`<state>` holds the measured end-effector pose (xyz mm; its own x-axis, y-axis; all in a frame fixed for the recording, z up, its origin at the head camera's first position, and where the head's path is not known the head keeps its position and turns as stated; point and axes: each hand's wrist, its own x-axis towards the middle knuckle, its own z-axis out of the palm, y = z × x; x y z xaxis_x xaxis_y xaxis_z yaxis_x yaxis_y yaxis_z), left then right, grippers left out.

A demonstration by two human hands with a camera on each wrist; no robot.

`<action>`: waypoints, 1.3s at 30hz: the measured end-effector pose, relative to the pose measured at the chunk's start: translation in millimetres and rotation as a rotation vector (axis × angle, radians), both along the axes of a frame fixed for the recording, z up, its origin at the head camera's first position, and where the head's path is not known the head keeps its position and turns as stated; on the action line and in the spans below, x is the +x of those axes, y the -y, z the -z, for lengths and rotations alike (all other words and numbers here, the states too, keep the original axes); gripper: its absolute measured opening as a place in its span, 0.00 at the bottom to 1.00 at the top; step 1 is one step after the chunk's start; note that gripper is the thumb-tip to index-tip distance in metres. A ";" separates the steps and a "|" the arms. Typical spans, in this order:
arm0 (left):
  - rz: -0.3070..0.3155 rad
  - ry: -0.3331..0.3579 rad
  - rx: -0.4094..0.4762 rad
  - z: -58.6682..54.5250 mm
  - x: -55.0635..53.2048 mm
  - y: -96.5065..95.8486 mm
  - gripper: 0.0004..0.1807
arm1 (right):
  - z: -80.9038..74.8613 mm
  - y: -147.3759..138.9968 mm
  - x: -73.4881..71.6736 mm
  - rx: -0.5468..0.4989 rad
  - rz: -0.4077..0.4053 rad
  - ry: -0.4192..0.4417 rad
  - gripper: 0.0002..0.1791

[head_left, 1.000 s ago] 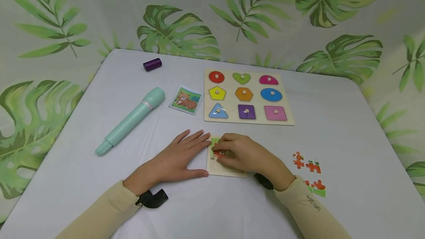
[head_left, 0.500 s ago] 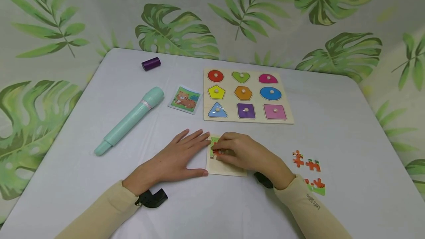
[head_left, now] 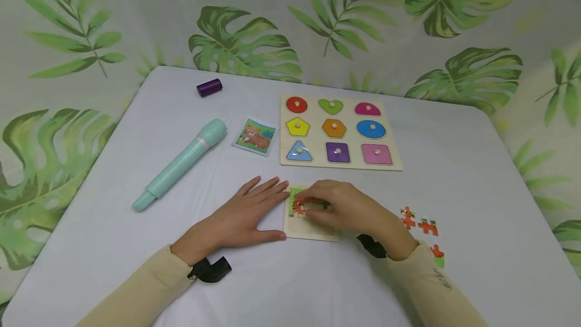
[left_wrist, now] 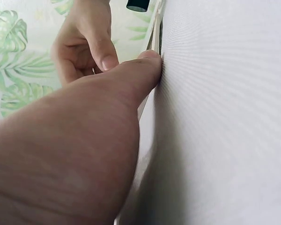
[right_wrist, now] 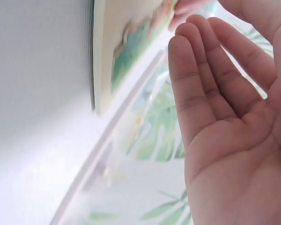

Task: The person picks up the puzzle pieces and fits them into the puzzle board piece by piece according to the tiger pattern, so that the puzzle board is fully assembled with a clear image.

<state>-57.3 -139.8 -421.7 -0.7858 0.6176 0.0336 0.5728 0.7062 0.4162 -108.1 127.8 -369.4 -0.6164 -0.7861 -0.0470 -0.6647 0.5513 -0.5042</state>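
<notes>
A small wooden jigsaw board [head_left: 313, 232] lies between the hands, with orange and green picture pieces fitted in its upper part. My left hand [head_left: 240, 218] lies flat with fingers spread, its fingertips and thumb at the board's left edge. Over the board's right side is my right hand [head_left: 347, 206], hiding part of the picture. In the right wrist view its fingers [right_wrist: 183, 70] are loosely extended and hold nothing. Beyond the right forearm lie loose jigsaw pieces: one orange [head_left: 407, 217], another orange one [head_left: 428, 226], and an orange-green one [head_left: 438, 255] partly behind the sleeve.
Farther back stands out a wooden knob-puzzle board [head_left: 315, 115] with several coloured shapes. Left of it is a tiger picture card [head_left: 255, 137]. A mint-green tube [head_left: 179, 165] and a purple cylinder [head_left: 210, 88] lie at the left on the white table [head_left: 272, 291].
My right hand has let go of the orange jigsaw piece, which stays in the board, and has drawn back slightly to the right with its fingers parted. The left hand keeps its place.
</notes>
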 end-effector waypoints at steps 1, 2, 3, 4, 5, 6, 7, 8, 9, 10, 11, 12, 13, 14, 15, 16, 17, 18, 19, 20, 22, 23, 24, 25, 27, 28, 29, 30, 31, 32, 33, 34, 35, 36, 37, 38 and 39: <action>-0.003 0.008 -0.003 -0.2 0.1 0.2 0.50 | -1.9 -2.3 0.0 0.000 0.012 0.003 0.20; -0.005 0.016 -0.004 -0.4 0.2 0.3 0.50 | -3.6 -5.1 0.4 0.003 0.023 0.000 0.21; -0.007 0.024 -0.004 -0.6 0.2 0.3 0.50 | -4.5 -8.3 0.6 0.006 0.031 -0.004 0.21; -0.006 0.027 -0.004 -0.9 0.2 0.3 0.50 | -5.8 -11.6 1.3 0.011 0.042 -0.006 0.22; -0.007 0.032 -0.005 -0.9 0.1 0.4 0.50 | -6.8 -15.6 2.0 0.010 0.050 -0.013 0.22; -0.008 0.038 -0.007 -0.7 0.0 0.5 0.50 | -8.1 -19.3 3.0 0.006 0.061 -0.016 0.22; -0.006 0.035 -0.005 -0.8 -0.1 0.4 0.50 | -8.4 -23.8 3.5 -0.004 0.069 -0.021 0.22; -0.005 0.036 -0.003 -0.8 -0.3 0.5 0.50 | -8.2 -28.6 4.1 -0.015 0.077 -0.032 0.22; -0.005 0.035 -0.003 -0.8 -0.4 0.6 0.50 | -8.1 -33.3 4.7 -0.027 0.084 -0.039 0.22; -0.003 0.035 -0.005 -0.3 -0.4 0.5 0.50 | -8.0 -38.6 5.8 -0.043 0.094 -0.045 0.22; -0.003 0.038 -0.004 0.2 -0.6 0.5 0.50 | -7.4 -44.0 6.6 -0.056 0.102 -0.053 0.22; -0.003 0.039 -0.004 0.5 -0.7 0.4 0.50 | -7.2 -48.9 7.3 -0.064 0.115 -0.056 0.22; -0.004 0.038 -0.004 0.7 -0.8 0.5 0.50 | -6.9 -53.8 7.9 -0.071 0.125 -0.062 0.22; -0.006 0.040 -0.007 0.9 -0.8 0.5 0.50 | -6.8 -58.4 8.8 -0.071 0.138 -0.063 0.23; -0.007 0.039 -0.008 1.1 -0.8 0.6 0.50 | -6.8 -62.7 9.7 -0.066 0.150 -0.067 0.23; -0.009 0.038 -0.009 1.2 -0.8 0.7 0.50 | -6.6 -66.8 10.5 -0.065 0.162 -0.072 0.24; -0.010 0.038 -0.008 1.2 -0.8 0.7 0.50 | -6.3 -70.8 11.3 -0.062 0.173 -0.077 0.24; -0.011 0.038 -0.009 1.3 -0.8 0.8 0.50 | -5.8 -74.9 12.1 -0.062 0.183 -0.086 0.24; -0.012 0.037 -0.008 1.4 -0.8 0.8 0.50 | -5.0 -79.1 12.9 -0.062 0.192 -0.098 0.25; -0.012 0.038 -0.007 1.5 -0.8 0.7 0.50 | -4.0 -83.3 13.8 -0.060 0.200 -0.112 0.25; -0.012 0.041 -0.005 1.6 -0.9 0.7 0.50 | -1.9 -92.0 15.5 -0.060 0.215 -0.141 0.25; -0.012 0.041 -0.003 1.6 -1.0 0.6 0.50 | -0.7 -96.4 16.4 -0.057 0.224 -0.153 0.25; -0.012 0.040 -0.004 1.7 -1.2 0.3 0.50 | 0.7 -100.8 17.3 -0.054 0.234 -0.164 0.26; -0.010 0.040 -0.007 1.9 -1.2 0.2 0.50 | 2.4 -105.0 18.7 -0.046 0.249 -0.169 0.25; -0.007 0.038 -0.012 2.2 -1.3 0.0 0.50 | 5.5 -113.3 21.5 -0.026 0.278 -0.179 0.26; -0.006 0.037 -0.015 2.3 -1.4 0.0 0.50 | 6.9 -117.2 22.9 -0.015 0.291 -0.179 0.26; -0.005 0.036 -0.018 2.5 -1.5 0.0 0.50 | 8.2 -121.3 24.0 -0.010 0.303 -0.183 0.26; -0.004 0.036 -0.021 2.6 -1.7 0.1 0.50 | 9.5 -125.3 25.1 -0.006 0.313 -0.192 0.26; -0.003 0.036 -0.021 2.7 -1.8 0.2 0.50 | 10.6 -129.4 26.0 -0.004 0.323 -0.201 0.26; -0.002 0.036 -0.022 2.7 -2.0 0.3 0.50 | 11.4 -133.2 26.7 -0.009 0.328 -0.213 0.26; -0.003 0.036 -0.022 2.8 -2.2 0.4 0.50 | 12.1 -137.1 27.3 -0.012 0.332 -0.228 0.26; -0.003 0.035 -0.022 2.9 -2.4 0.6 0.50 | 12.9 -140.8 27.6 -0.020 0.334 -0.237 0.27; -0.003 0.035 -0.021 2.9 -2.6 0.6 0.50 | 13.5 -144.4 27.9 -0.026 0.335 -0.248 0.27; -0.004 0.035 -0.020 2.9 -2.7 0.6 0.50 | 14.1 -147.8 28.2 -0.031 0.338 -0.254 0.27; -0.006 0.035 -0.019 3.0 -2.7 0.7 0.50 | 14.6 -151.0 28.5 -0.032 0.343 -0.259 0.28; -0.008 0.038 -0.018 3.1 -2.5 0.8 0.50 | 15.0 -153.9 28.6 -0.032 0.345 -0.262 0.28; -0.010 0.039 -0.017 3.3 -2.4 1.0 0.50 | 15.6 -156.7 28.8 -0.030 0.346 -0.266 0.29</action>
<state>-59.7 -140.7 -425.0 -0.7926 0.6097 -0.0081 0.5489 0.7191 0.4260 -79.3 284.4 -385.0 -0.8314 -0.5294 0.1689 -0.5521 0.7522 -0.3597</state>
